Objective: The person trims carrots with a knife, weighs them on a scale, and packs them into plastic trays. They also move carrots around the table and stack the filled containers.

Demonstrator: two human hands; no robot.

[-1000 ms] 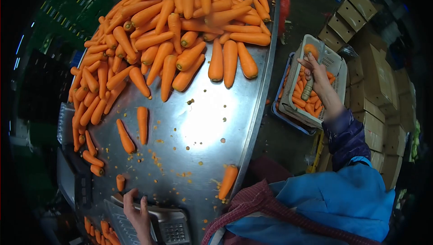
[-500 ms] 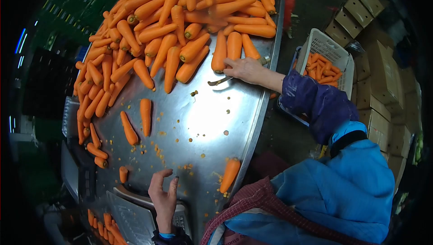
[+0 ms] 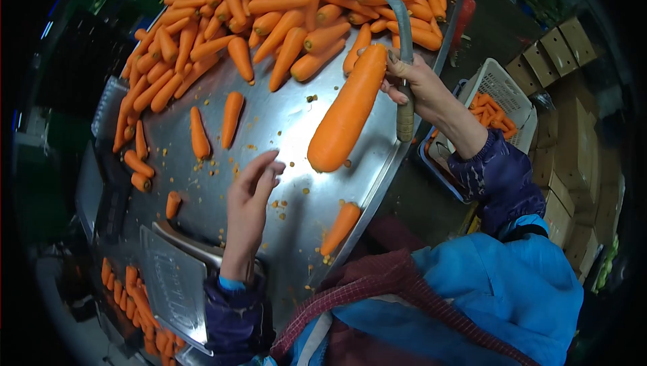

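My right hand (image 3: 426, 89) grips a large carrot (image 3: 349, 113) by its narrow end, above the metal table. The same hand also holds a knife with a curved blade (image 3: 403, 32) and a worn handle (image 3: 405, 120); the blade points up and away from me. My left hand (image 3: 249, 201) is bare, its thumb and fingers apart, to the left of the carrot's thick end and not touching it. A single carrot (image 3: 341, 226) lies on the table's near right edge. Two more carrots (image 3: 232, 120) (image 3: 199, 133) lie apart beyond my left hand.
A big carrot heap (image 3: 269, 22) covers the far part of the metal table (image 3: 269, 120). Small cut bits are scattered about. A scale (image 3: 178, 285) stands at the near left, with more carrots (image 3: 138, 305) beside it. Right of the table are a white crate (image 3: 502, 86) of carrots and cardboard boxes (image 3: 569, 143).
My right hand has lifted a carrot off the table along with the knife, whose blade now points up. My left hand has moved forward toward the carrot.
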